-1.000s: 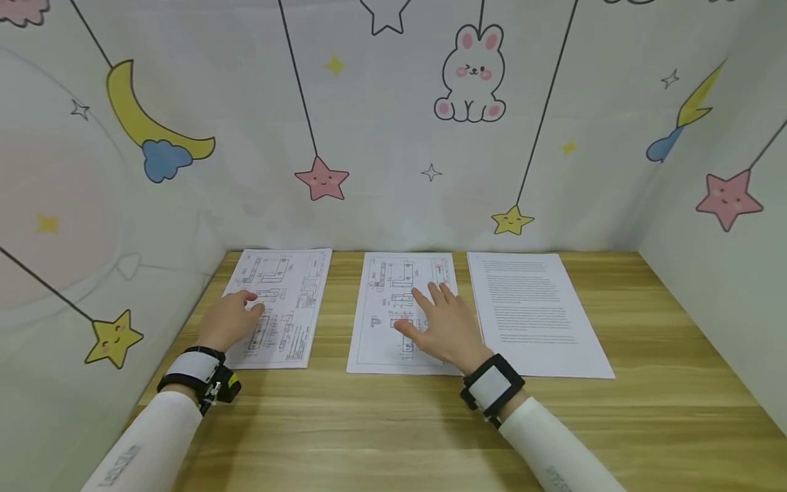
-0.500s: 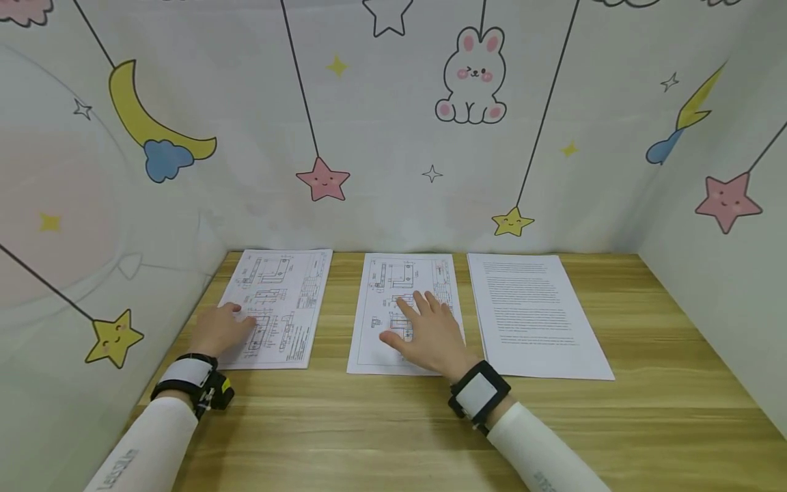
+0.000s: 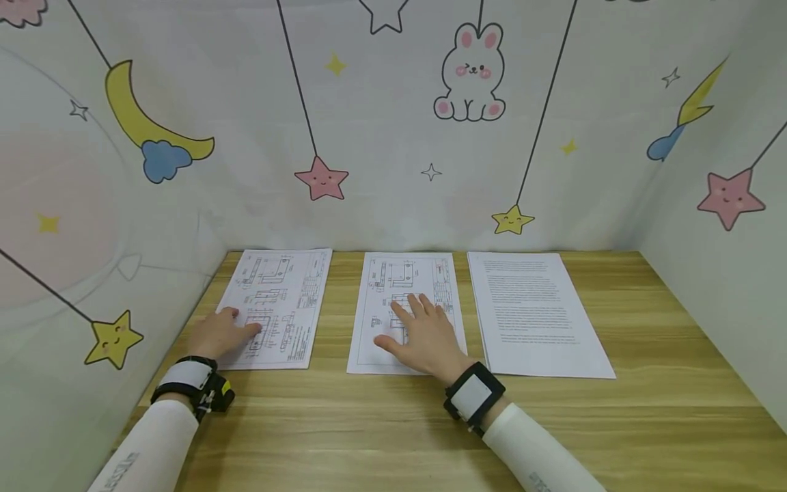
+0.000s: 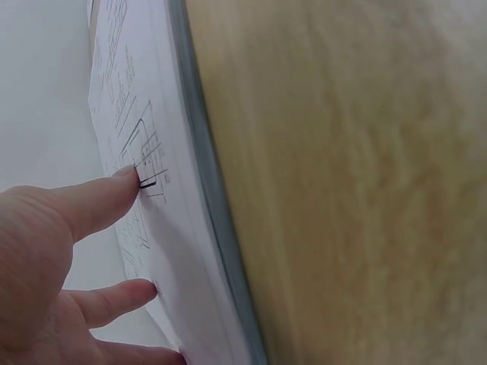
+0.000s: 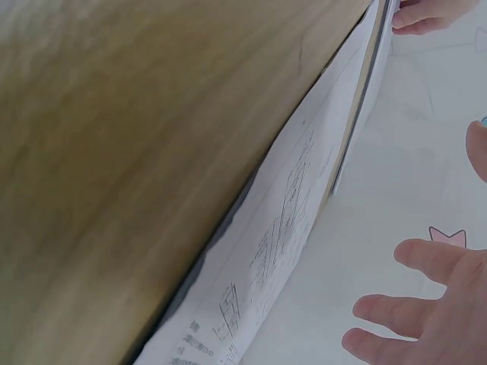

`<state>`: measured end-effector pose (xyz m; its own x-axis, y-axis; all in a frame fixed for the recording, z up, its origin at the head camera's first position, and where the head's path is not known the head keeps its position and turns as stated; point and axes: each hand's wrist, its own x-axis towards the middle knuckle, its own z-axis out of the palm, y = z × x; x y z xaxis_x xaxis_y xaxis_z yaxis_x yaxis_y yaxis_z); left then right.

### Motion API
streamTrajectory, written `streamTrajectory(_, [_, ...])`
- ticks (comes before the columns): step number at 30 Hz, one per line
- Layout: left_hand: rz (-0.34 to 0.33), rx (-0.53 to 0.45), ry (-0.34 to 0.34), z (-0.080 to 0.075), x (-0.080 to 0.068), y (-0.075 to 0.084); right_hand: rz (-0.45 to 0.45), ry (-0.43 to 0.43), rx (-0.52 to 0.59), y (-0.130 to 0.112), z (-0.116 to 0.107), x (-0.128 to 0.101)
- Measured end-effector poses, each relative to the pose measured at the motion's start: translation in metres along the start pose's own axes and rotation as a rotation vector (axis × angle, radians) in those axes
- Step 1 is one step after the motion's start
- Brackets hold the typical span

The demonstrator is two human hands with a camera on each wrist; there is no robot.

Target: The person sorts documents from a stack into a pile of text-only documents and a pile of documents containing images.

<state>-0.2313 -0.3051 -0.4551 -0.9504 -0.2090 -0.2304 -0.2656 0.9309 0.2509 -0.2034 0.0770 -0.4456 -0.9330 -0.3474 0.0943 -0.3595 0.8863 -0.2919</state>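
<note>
A stack of printed technical drawings [image 3: 307,294] lies at the left of the table. My left hand [image 3: 218,335] is at its left side, thumb stretched out across the top sheet; in the left wrist view the thumb [image 4: 99,201] and fingertips meet the paper. A similar drawing sheet [image 3: 378,287] lies in the middle. Over its lower right part my right hand [image 3: 427,342] is spread, fingers apart and holding nothing. The right wrist view shows the fingers [image 5: 399,315] straight and standing off the middle sheet [image 5: 312,190]. The hand hides part of the drawing there.
Sheets of printed text [image 3: 535,307] lie to the right of the middle drawing. The wooden table [image 3: 344,430] meets a white cloth backdrop [image 3: 393,137] with cartoon stars and a rabbit behind, and pale walls at both sides.
My left hand has slid a little toward me and left over the drawing stack. The right hand has moved left and slightly nearer me across the middle sheet. The papers stay put.
</note>
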Motion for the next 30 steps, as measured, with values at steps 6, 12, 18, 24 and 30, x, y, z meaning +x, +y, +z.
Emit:
streamTrajectory(6, [0.016,-0.003,-0.010,0.001,-0.004,0.007,-0.017,-0.008,0.025,-0.005,0.001,0.001])
streamTrajectory(12, [0.049,-0.001,-0.002,0.001,-0.008,0.013,-0.041,-0.015,0.029,-0.011,0.006,0.003])
streamTrajectory(18, [0.030,-0.022,0.021,0.001,-0.007,0.016,-0.091,-0.044,0.033,-0.025,0.013,0.006])
streamTrajectory(24, [-0.016,-0.018,0.024,0.000,-0.006,0.017,-0.150,-0.144,0.048,-0.049,0.023,0.010])
streamTrajectory(30, [-0.030,0.021,0.045,0.000,-0.006,0.016,-0.282,-0.230,0.032,-0.081,0.040,0.012])
